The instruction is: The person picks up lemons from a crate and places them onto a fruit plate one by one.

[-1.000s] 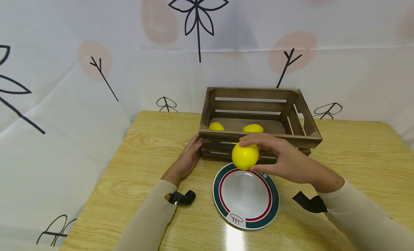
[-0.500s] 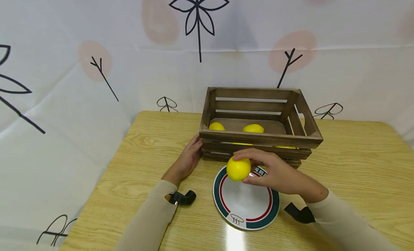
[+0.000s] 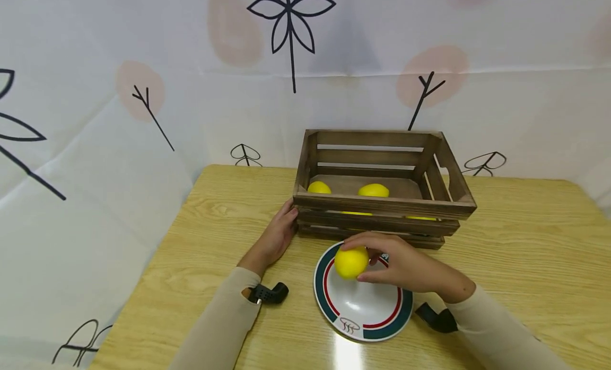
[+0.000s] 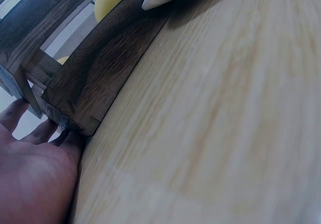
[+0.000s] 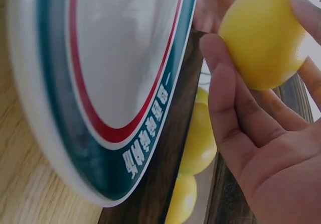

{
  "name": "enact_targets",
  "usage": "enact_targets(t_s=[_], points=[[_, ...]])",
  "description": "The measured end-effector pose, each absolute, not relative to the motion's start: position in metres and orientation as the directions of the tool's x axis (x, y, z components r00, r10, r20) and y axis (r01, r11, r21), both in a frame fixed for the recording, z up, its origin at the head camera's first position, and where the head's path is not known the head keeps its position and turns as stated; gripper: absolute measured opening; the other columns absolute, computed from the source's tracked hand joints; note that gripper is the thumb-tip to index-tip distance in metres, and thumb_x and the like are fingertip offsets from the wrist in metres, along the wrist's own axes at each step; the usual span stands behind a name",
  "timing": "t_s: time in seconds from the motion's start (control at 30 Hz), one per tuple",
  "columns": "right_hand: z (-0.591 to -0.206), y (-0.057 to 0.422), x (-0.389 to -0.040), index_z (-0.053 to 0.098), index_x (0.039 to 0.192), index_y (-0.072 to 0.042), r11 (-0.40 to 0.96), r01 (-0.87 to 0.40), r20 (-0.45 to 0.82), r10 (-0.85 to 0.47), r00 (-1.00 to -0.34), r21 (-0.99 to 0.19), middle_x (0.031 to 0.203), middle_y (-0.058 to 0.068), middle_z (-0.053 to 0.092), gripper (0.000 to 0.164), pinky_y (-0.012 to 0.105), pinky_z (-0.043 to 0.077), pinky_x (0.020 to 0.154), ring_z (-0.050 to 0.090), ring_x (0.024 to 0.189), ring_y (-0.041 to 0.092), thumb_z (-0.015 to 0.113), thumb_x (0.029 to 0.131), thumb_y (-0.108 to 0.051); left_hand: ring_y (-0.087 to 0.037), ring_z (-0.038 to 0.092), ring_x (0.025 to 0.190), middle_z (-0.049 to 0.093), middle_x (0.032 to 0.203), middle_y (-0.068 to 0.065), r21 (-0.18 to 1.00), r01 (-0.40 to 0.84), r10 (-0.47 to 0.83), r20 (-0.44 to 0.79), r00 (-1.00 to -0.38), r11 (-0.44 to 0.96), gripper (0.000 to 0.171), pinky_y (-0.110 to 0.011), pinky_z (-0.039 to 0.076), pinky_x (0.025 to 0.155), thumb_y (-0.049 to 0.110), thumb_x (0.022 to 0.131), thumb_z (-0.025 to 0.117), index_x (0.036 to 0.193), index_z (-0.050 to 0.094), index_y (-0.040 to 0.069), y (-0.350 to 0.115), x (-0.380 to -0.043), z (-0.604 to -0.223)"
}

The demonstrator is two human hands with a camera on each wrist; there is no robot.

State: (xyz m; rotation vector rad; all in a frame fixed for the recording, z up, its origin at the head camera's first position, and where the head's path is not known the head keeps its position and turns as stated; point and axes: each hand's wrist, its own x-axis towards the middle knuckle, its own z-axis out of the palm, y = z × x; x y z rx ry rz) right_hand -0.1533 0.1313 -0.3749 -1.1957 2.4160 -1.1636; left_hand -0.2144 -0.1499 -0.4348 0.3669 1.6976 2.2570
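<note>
Over the plate, my right hand [image 3: 406,266] holds a yellow lemon [image 3: 351,262] between the thumb and fingertips. In the right wrist view the lemon [image 5: 263,35] hangs apart from the plate's surface. The round plate [image 3: 363,311] is white with a green rim and a red ring. Just behind it stands a brown slatted wooden crate [image 3: 382,203]. My left hand [image 3: 277,235] rests against the crate's left end near the front corner. In the left wrist view, the fingers of my left hand [image 4: 37,158] touch the crate's end boards [image 4: 70,93], their tips partly hidden.
Inside the crate lie more lemons, one at the left [image 3: 319,187] and another near the middle [image 3: 374,190]. Yellow also shows through the front slats. The wooden table [image 3: 229,200] ends at a white patterned cloth [image 3: 358,94] behind the crate.
My right hand has brought the lemon down and toward me, from in front of the crate to over the plate. My left hand stays at the crate.
</note>
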Motion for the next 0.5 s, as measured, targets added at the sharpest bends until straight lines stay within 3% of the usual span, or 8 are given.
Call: enact_targets(t_s=[0.1, 0.5], points=[[-0.3767, 0.1316, -0.1540, 0.052, 0.126, -0.028, 0.372, -0.572, 0.123, -0.753, -0.647, -0.731, 0.127, -0.007, 0.053, 0.048, 0.027, 0.049, 0.077, 0.051, 0.097, 0.008, 0.067, 0.081, -0.038, -0.019, 0.013, 0.141, 0.019, 0.152, -0.003, 0.961, -0.075, 0.379, 0.034, -0.925, -0.267, 0.059, -0.041, 0.009, 0.116, 0.038, 0.096, 0.044, 0.147, 0.019, 0.024, -0.1507, -0.2136, -0.4346], [-0.3819, 0.1326, -0.1562, 0.054, 0.126, -0.028, 0.446, -0.554, 0.020, -0.766, -0.642, -0.703, 0.121, -0.016, 0.052, 0.049, 0.026, 0.049, 0.084, 0.052, 0.104, 0.007, 0.070, 0.079, -0.032, -0.018, 0.015, 0.141, 0.021, 0.151, -0.001, 0.957, -0.082, 0.369, 0.027, -0.929, -0.277, 0.059, -0.040, 0.011, 0.116, 0.038, 0.095, 0.046, 0.146, 0.020, 0.024, -0.1509, -0.2124, -0.4339]])
